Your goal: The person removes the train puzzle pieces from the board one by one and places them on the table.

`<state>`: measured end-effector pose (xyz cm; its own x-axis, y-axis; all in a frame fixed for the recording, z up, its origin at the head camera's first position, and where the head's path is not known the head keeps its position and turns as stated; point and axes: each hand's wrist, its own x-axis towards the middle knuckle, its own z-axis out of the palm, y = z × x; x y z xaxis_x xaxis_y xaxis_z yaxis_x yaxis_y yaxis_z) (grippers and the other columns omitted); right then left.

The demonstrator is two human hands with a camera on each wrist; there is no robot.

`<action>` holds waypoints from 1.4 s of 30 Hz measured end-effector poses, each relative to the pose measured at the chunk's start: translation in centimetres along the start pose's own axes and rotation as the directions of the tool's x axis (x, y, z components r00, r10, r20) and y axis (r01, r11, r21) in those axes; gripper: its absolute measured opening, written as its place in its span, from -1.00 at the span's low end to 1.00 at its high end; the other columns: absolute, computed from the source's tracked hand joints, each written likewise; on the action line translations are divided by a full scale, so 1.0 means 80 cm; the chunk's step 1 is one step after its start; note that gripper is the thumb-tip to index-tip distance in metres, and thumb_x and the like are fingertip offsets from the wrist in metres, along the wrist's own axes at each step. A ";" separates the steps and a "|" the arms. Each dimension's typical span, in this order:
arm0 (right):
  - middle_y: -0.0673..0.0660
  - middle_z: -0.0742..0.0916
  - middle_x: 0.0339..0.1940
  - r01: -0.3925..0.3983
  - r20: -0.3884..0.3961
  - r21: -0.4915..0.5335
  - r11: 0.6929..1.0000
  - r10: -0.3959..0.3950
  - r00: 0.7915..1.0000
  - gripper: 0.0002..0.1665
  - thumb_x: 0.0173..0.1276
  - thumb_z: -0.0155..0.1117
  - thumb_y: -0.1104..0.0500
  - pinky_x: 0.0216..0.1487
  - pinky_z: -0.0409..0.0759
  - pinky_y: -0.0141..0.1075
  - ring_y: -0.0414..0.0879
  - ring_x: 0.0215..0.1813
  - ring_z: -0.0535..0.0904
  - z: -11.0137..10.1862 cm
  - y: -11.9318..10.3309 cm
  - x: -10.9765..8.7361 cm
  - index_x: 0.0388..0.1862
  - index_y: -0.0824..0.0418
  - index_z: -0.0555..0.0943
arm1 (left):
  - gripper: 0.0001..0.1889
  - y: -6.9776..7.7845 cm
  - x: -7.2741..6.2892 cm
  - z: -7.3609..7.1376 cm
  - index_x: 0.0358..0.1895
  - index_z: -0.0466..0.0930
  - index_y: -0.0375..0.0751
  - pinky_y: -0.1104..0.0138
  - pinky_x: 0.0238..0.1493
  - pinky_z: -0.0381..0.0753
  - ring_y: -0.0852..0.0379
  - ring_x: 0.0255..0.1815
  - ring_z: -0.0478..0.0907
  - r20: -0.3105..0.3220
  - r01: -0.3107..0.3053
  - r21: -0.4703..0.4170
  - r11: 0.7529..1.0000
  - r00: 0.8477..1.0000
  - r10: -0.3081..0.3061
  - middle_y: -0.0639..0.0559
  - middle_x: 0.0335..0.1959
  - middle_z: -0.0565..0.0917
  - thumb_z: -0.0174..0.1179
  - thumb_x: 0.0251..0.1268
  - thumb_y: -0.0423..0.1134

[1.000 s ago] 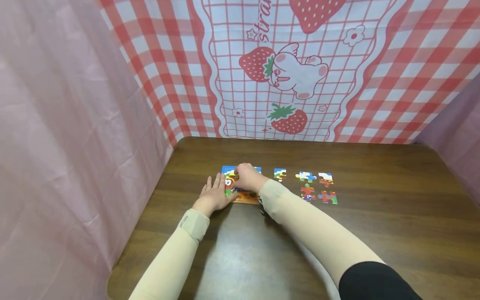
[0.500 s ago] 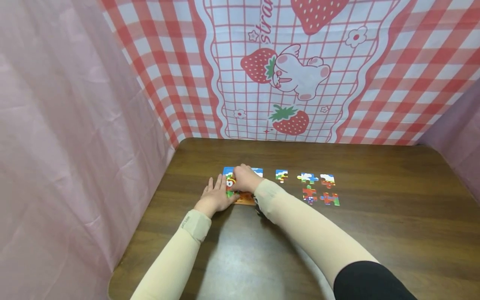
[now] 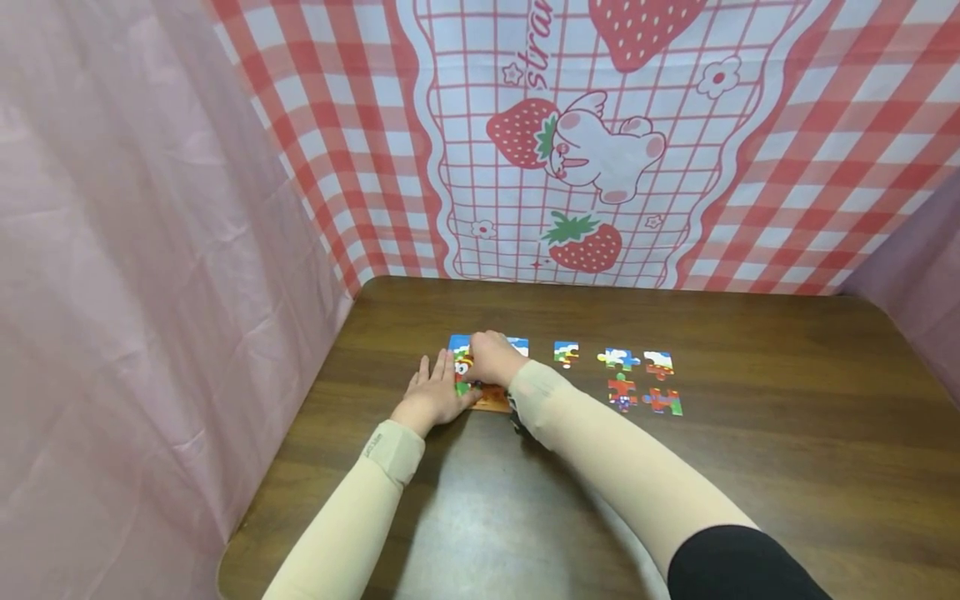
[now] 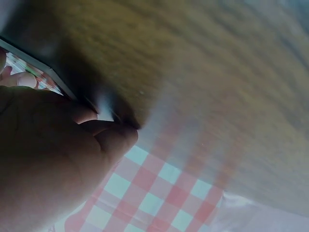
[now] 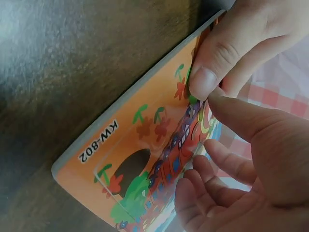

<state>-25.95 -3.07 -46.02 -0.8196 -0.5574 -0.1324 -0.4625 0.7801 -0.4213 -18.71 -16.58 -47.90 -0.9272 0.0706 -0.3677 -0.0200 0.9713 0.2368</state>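
Note:
On the table lies a puzzle board [image 3: 491, 403] with a blue top edge and an orange bottom edge marked KW-802. My left hand [image 3: 433, 397] rests at its left side, fingers straight and spread, with the thumb [image 5: 203, 83] lying on the board's face. Over the middle of the board is my right hand [image 3: 495, 360], its fingers bent and touching the colourful train picture [image 5: 169, 154]. Its thumb tip comes close to the left thumb. Whether a piece sits under those right fingertips cannot be made out. In the left wrist view the left hand [image 4: 63, 150] covers most of the board.
Several loose jigsaw pieces lie to the right of the board: a single piece [image 3: 566, 354], a blue and white one [image 3: 619, 359], and red ones [image 3: 622, 392] beyond. The wooden table [image 3: 787, 433] ends at a strawberry-print cloth [image 3: 480, 192]. A pink curtain [image 3: 150, 250] hangs at the left.
My right hand has shifted slightly left over the board. The left hand keeps its place at the board's side, and the loose pieces stay where they were on the table.

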 end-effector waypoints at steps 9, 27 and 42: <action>0.02 0.56 -0.61 -0.017 0.041 -0.067 0.998 0.020 0.999 -0.52 0.14 0.63 -0.05 -0.08 0.50 -0.12 0.01 -0.30 0.48 0.006 0.008 0.012 -0.60 0.16 0.51 | 0.04 0.005 -0.005 0.000 0.65 -0.29 -0.30 -0.03 0.54 -0.13 -0.27 0.62 -0.32 0.004 0.020 0.022 1.000 1.000 -0.020 -0.15 0.67 -0.23 -0.15 0.48 0.42; 0.04 0.64 -0.38 -0.040 -0.008 0.169 0.985 0.042 0.999 -0.55 0.09 0.69 0.12 -0.20 0.60 -0.24 -0.06 -0.29 0.58 0.004 0.013 0.005 -0.26 0.28 0.59 | 0.06 0.006 -0.007 0.000 0.64 -0.32 -0.35 -0.01 0.54 -0.13 -0.24 0.63 -0.32 -0.010 0.047 0.007 0.999 0.999 -0.047 -0.19 0.67 -0.22 -0.16 0.48 0.42; 0.05 0.72 -0.42 -0.041 -0.043 0.232 0.972 0.052 0.998 -0.75 0.20 0.61 0.18 -0.32 0.62 -0.30 -0.10 -0.38 0.62 0.005 0.012 -0.002 -0.26 0.28 0.72 | 0.15 -0.008 0.017 0.019 0.63 -0.44 -0.27 -0.03 0.54 -0.18 -0.24 0.62 -0.41 0.008 0.069 0.016 0.997 0.998 -0.069 -0.13 0.66 -0.33 -0.21 0.37 0.55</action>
<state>-26.12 -2.32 -46.77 -0.8563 -0.5034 -0.1155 -0.3378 0.7151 -0.6120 -19.41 -16.80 -49.93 -0.9204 0.0049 -0.3909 -0.0782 0.9774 0.1963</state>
